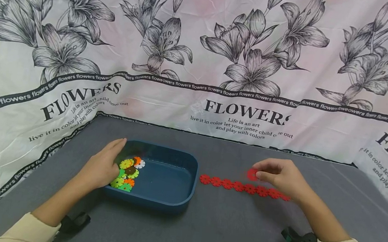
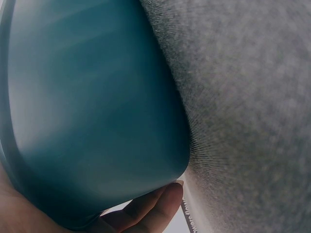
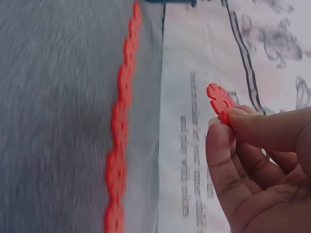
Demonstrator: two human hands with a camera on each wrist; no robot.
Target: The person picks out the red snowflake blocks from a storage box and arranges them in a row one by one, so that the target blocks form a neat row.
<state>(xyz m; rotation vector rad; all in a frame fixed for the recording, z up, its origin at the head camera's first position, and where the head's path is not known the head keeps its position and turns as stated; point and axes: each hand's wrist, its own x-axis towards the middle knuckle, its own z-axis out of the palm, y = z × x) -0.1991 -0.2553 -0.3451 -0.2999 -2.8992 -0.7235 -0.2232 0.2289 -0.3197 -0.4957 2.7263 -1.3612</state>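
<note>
Between thumb and fingertips, my right hand (image 1: 282, 177) pinches a red notched plastic disc (image 1: 253, 174). The right wrist view shows the slotted edge of this disc (image 3: 221, 101) sticking out past the fingertips. Just below that hand a row of similar red discs (image 1: 227, 184) lies on the table, joined edge to edge, its right end partly behind the hand. My left hand (image 1: 102, 166) grips the left end of a dark blue rectangular tub (image 1: 162, 203), thumb over the rim. In the left wrist view its fingers (image 2: 167, 206) lie against the outer wall.
Several loose notched discs (image 1: 126, 164) in yellow, green, orange, brown and white lie in the tub's left end. A grey cloth (image 1: 221, 234) covers the table. Behind it hangs a flower-printed curtain (image 1: 181, 104). Dark wrist straps (image 1: 300, 239) sit at both sleeves.
</note>
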